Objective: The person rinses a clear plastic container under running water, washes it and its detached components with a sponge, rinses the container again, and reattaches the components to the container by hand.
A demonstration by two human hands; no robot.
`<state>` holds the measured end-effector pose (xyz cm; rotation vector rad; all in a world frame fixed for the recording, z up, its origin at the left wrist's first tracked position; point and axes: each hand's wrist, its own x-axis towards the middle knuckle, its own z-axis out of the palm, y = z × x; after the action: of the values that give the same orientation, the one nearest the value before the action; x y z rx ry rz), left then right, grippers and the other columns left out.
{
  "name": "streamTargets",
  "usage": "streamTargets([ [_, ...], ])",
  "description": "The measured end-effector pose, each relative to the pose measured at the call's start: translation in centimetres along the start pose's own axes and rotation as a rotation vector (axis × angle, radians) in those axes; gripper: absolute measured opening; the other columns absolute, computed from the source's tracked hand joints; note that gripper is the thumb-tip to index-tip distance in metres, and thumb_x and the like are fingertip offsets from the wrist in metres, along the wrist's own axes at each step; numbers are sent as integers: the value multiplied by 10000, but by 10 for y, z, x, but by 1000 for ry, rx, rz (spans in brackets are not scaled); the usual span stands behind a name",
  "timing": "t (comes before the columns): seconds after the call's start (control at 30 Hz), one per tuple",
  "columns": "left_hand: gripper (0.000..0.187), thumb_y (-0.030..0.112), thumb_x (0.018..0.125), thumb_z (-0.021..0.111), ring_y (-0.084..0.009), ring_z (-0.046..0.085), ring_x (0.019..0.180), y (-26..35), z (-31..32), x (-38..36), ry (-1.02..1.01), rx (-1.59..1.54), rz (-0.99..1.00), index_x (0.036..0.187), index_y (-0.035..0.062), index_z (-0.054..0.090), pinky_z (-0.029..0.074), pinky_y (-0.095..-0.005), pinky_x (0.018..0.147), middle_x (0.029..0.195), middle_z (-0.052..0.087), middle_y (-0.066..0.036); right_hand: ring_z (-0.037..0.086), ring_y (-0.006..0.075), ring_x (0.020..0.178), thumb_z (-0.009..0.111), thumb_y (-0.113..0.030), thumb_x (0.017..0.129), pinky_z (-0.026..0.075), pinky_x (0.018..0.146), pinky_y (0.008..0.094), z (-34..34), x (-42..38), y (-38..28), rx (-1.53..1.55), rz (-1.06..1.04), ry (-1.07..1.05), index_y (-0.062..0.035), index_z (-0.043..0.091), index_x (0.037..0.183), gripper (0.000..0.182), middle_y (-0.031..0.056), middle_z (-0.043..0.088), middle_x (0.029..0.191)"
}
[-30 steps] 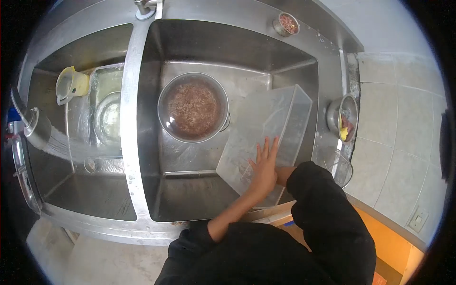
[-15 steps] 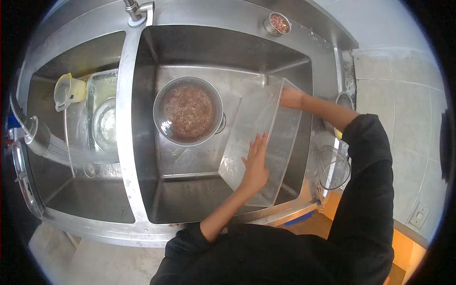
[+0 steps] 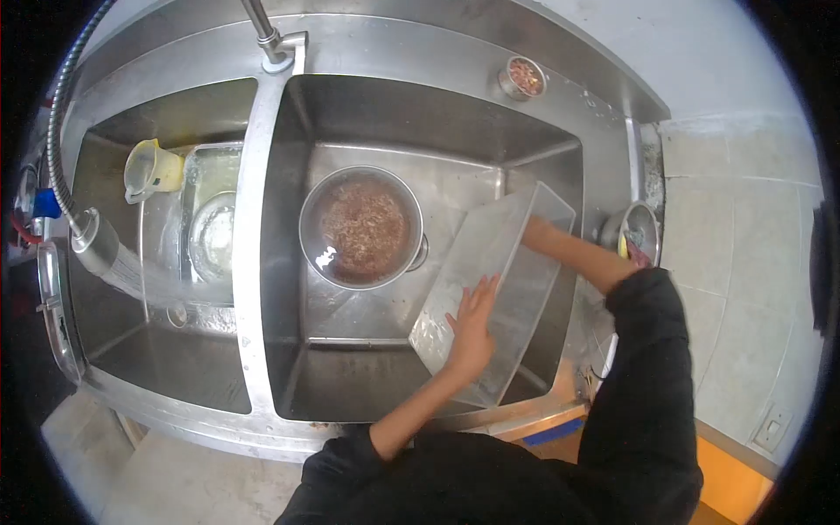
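Observation:
A clear, rectangular plastic bin point(image 3: 451, 284) lies tilted on its side in the large right-hand sink basin, its opening facing right. My left hand point(image 3: 472, 337) rests against the bin's outer wall, open, with its fingers stretched out. Through the opening, my right hand point(image 3: 538, 233) reaches inside; its fingers are hidden behind the cloudy wall, and whether they hold anything does not show. Left of the bin stands a round metal pot point(image 3: 361, 227) containing brownish, cloudy liquid.
Water sprays from a hose nozzle point(image 3: 101, 245) into the left basin point(image 3: 184, 372). That basin holds a yellowish jug point(image 3: 156, 170) and a clear rectangular container point(image 3: 187, 219) with a round bowl. A small metal cup point(image 3: 522, 79) of reddish bits stands on the back ledge.
My right hand has moved deeper into the bin. My left hand stays against the wall, while the head view has shifted so the sink appears lower.

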<state>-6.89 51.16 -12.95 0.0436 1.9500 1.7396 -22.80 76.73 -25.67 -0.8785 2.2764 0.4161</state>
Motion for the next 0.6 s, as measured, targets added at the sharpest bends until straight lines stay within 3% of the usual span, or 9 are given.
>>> streamTargets([
  [0.1, 834, -154, 645, 366, -419, 132, 1294, 3, -4, -2, -9, 49, -2, 1368, 235, 219, 65, -720, 904, 1416, 199, -124, 609, 271, 863, 550, -82, 741, 491, 724, 360, -99, -75, -9, -67, 117, -95, -49, 646, 802, 118, 118, 618, 879],
  [0.2, 835, -152, 644, 366, -411, 149, 1292, -3, -1, -6, 5, 36, 38, 1369, 239, 221, 66, -712, 912, 1410, 208, -128, 617, 268, 841, 558, -79, 729, 498, 694, 356, -143, -104, -22, -142, 255, -115, -66, 652, 793, 114, 114, 624, 866],
  [0.3, 832, -152, 646, 365, -394, 166, 1292, -10, 15, -7, 61, -7, 77, 1368, 237, 227, 73, -703, 921, 1406, 213, -134, 621, 252, 830, 562, -86, 725, 503, 681, 359, -123, -87, -27, -258, 320, -90, -86, 658, 791, 116, 104, 629, 846],
  [0.37, 827, -151, 647, 368, -386, 172, 1292, -4, 20, -10, 82, 8, 73, 1366, 235, 235, 75, -700, 925, 1404, 214, -136, 629, 246, 780, 553, -113, 729, 512, 656, 341, -101, -62, -32, -343, 121, -104, -74, 645, 826, 139, 115, 632, 808],
  [0.43, 822, -150, 648, 371, -377, 179, 1292, -1, 23, -15, 107, 26, 64, 1364, 233, 243, 77, -696, 928, 1402, 216, -138, 625, 270, 791, 506, -125, 768, 508, 682, 364, -67, -32, -38, -121, 112, -30, -68, 643, 854, 172, 119, 637, 849],
  [0.5, 814, -148, 649, 377, -374, 180, 1292, 1, 21, -18, 127, 9, 63, 1360, 230, 256, 73, -696, 928, 1400, 218, -137, 616, 301, 801, 476, -135, 785, 498, 700, 383, 50, 27, -29, -20, 33, 958, -56, 634, 892, 207, 122, 633, 905],
  [0.53, 814, -148, 649, 377, -374, 180, 1292, 0, 21, -15, 139, 14, 75, 1360, 230, 256, 73, -696, 928, 1400, 218, -137, 616, 301, 801, 476, -135, 785, 498, 700, 383, 44, 29, -22, -29, 27, 972, -56, 634, 892, 207, 122, 633, 905],
  [0.6, 817, -153, 634, 382, -358, 195, 1289, -4, 20, -14, 126, 46, 34, 1356, 213, 272, 62, -714, 909, 1397, 221, -139, 616, 288, 820, 489, -131, 778, 499, 698, 373, 29, 25, -19, -57, 80, 690, -50, 638, 890, 203, 129, 629, 920],
])
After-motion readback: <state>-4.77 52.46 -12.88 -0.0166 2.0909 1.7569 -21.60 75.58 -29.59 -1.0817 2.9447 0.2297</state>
